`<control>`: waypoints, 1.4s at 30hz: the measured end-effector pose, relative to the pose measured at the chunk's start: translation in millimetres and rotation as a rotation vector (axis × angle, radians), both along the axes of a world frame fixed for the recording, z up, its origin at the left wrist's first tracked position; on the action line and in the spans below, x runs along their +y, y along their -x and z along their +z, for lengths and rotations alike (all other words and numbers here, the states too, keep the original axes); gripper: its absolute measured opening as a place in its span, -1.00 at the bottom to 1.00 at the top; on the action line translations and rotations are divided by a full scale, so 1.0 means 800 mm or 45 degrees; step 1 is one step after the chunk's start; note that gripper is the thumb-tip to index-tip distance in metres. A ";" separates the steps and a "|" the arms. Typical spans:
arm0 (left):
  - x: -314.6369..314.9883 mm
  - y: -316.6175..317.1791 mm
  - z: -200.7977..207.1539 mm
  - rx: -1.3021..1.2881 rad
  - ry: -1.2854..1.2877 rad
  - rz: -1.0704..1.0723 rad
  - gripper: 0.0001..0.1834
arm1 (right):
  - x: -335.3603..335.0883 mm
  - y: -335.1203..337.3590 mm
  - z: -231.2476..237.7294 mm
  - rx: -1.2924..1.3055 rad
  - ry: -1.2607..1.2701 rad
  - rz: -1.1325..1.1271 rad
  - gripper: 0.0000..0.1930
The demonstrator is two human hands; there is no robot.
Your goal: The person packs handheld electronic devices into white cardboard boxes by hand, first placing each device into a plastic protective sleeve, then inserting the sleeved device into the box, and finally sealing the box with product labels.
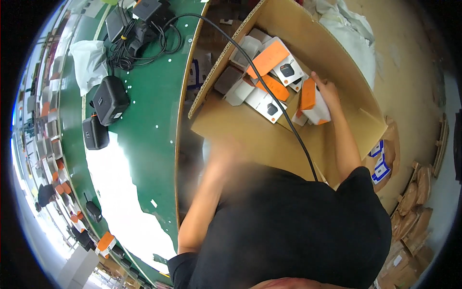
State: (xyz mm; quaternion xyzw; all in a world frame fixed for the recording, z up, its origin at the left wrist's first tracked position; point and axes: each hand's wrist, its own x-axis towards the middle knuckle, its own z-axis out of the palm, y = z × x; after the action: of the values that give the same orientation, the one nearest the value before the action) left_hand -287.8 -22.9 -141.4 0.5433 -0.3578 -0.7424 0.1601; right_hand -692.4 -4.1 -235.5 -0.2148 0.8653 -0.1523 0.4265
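Observation:
My right hand reaches into a large open cardboard carton and grips a small orange and white box at its right side. Several more orange and white boxes lie jumbled in the carton, some showing a picture of a black device. My left hand is a blur by the carton's near wall; I cannot make out whether it holds anything. A black cable runs from the green table across the carton toward my chest.
A green table curves along the left, carrying two black box-shaped devices, tangled black cables and a white bag. Blue and white small boxes and cardboard pieces lie on the floor at right.

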 end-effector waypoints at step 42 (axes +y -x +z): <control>0.010 0.012 -0.061 0.336 -0.112 0.153 -0.59 | 0.076 0.106 0.043 -0.892 0.164 0.237 0.00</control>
State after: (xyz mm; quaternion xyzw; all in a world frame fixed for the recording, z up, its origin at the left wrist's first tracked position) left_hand -297.2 -14.8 -190.1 0.4680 -0.2678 -0.8113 0.2261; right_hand -776.9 56.3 -200.8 -0.2537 0.6322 -0.2314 0.6946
